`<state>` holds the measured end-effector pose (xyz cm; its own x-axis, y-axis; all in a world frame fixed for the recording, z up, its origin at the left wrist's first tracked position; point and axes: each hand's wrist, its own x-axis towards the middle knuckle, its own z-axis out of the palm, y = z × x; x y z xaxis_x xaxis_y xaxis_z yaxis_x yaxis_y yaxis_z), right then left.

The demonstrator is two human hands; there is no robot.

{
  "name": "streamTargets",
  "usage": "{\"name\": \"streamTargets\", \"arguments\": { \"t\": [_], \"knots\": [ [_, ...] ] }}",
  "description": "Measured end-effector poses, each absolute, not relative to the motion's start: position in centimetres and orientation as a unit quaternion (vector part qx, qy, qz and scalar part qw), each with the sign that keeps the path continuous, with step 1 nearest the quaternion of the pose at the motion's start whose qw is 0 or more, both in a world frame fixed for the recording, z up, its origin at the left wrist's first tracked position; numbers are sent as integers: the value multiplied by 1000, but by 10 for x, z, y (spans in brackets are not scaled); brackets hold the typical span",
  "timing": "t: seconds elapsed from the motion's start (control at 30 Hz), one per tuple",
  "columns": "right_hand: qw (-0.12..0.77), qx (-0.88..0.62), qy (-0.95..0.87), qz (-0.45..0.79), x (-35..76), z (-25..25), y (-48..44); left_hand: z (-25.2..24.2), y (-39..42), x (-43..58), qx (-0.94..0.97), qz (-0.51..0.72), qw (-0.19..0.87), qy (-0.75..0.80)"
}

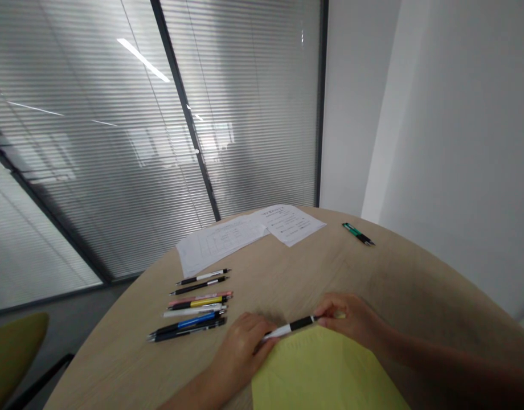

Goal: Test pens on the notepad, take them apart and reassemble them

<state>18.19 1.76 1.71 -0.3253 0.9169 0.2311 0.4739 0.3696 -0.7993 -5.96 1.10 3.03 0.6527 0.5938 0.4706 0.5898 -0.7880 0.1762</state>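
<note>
A white pen with a black grip (pixel 291 327) is held level between both hands, just above the top edge of a yellow sheet of paper (pixel 322 370). The fingers of my left hand (pixel 247 344) are closed round its white end. At the black tip end, my right hand (pixel 343 316) pinches it between thumb and fingers. To the left of my left hand lies a row of several pens, among them a blue pen (pixel 197 322), a yellow and black pen (pixel 200 302) and a white pen (pixel 193 311).
Printed white papers (pixel 223 242) lie at the far side of the round wooden table (pixel 279 279). Green and black pens (pixel 358 234) rest at the back right. A green chair (pixel 18 353) stands at the left, and a glass partition with blinds (pixel 262 114) rises behind.
</note>
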Motion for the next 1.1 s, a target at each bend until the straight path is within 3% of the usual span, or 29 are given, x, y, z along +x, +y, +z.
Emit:
{"name": "streamTargets", "arguments": {
  "t": [0.33, 0.63, 0.87, 1.1],
  "knots": [
    [329, -488, -714, 380, 178, 17, 17, 31, 8, -56, 916, 281, -53, 282],
    [248, -540, -734, 330, 175, 16, 11, 28, 1, -51, 907, 325, -67, 260],
    [264, -436, -828, 236, 190, 28, 12, 27, 2, -50, 900, 325, -58, 286],
    [198, -484, -829, 199, 186, 31, 6, 29, 1, -50, 906, 325, -35, 269]
  ]
}}
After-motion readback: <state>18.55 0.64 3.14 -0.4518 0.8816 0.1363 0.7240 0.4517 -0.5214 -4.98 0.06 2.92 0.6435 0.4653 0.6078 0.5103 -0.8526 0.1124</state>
